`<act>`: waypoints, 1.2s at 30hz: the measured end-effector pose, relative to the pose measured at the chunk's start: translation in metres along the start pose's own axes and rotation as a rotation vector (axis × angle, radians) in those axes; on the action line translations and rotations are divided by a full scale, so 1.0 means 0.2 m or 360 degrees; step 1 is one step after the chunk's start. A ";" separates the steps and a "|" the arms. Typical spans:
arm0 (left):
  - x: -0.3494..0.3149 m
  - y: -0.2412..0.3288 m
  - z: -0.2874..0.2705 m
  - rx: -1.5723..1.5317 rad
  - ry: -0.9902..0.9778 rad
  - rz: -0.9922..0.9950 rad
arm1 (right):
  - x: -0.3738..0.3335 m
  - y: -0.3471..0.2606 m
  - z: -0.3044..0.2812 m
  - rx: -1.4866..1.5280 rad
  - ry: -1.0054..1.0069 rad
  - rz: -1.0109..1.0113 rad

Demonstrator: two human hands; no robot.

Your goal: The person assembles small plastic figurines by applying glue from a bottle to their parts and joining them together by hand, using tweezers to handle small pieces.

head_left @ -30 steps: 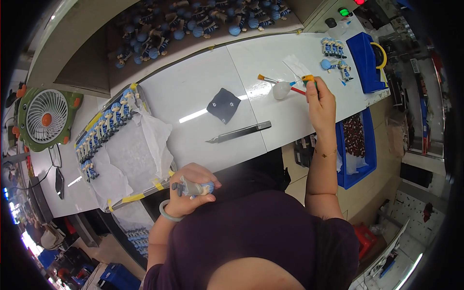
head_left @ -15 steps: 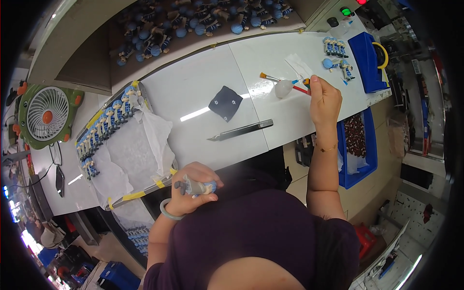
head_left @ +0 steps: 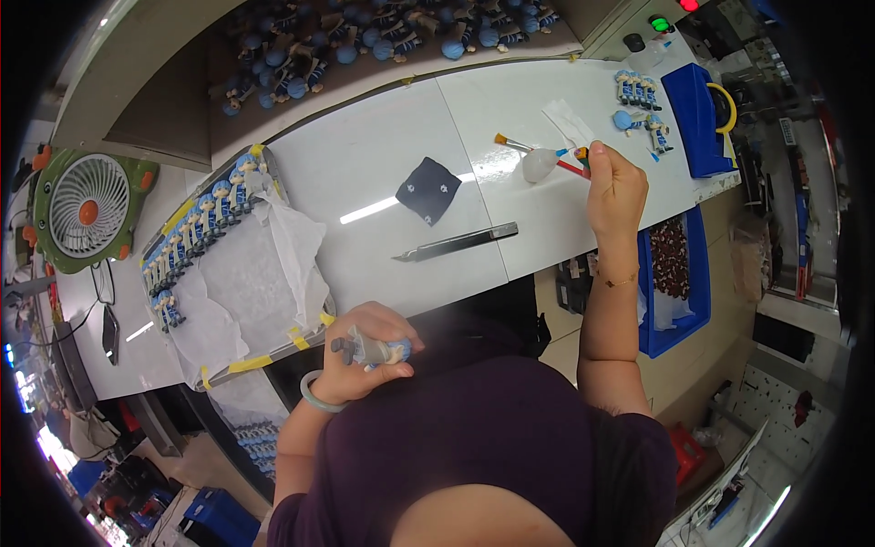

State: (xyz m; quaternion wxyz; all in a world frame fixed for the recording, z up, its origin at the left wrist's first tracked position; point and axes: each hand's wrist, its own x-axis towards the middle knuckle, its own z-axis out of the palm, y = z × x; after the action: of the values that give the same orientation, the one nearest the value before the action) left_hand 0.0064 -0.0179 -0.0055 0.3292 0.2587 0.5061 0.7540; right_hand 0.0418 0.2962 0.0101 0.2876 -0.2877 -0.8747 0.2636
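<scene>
My left hand (head_left: 354, 372) is closed around a small figurine (head_left: 372, 348) with a light blue head, a greyish back and dark feet, held close to my body. Over the right part of the table, my right hand (head_left: 617, 193) pinches a small dark piece with a yellowish patch (head_left: 582, 158) between thumb and fingers; its kind is too small to make out. Just left of those fingertips stands a translucent squeeze bottle (head_left: 539, 166) with a blue tip. A brush (head_left: 512, 143) with tan bristles lies behind the bottle, and its red handle seems to run on toward my right hand.
A craft knife (head_left: 456, 242) and a dark cloth square (head_left: 428, 190) lie mid-table. At left is a paper-lined tray (head_left: 244, 292) with a row of figurines, beside a green fan (head_left: 88, 214). More figurines (head_left: 633, 89) and a blue bin (head_left: 690, 123) stand at right; a shelf (head_left: 365, 77) holds many.
The view has shifted slightly. Both hands keep nearly the same pose, and the left still holds the figurine.
</scene>
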 end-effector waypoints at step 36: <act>0.01 0.01 0.00 -0.0031 0.0055 -0.0060 | -0.04 0.39 0.08 -0.0315 0.0275 -0.0419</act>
State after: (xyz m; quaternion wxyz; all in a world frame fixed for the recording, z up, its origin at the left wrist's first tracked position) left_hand 0.0045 -0.0166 -0.0041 0.3369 0.2329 0.5091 0.7571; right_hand 0.0640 0.3410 -0.0523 0.3640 -0.2193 -0.8984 0.1106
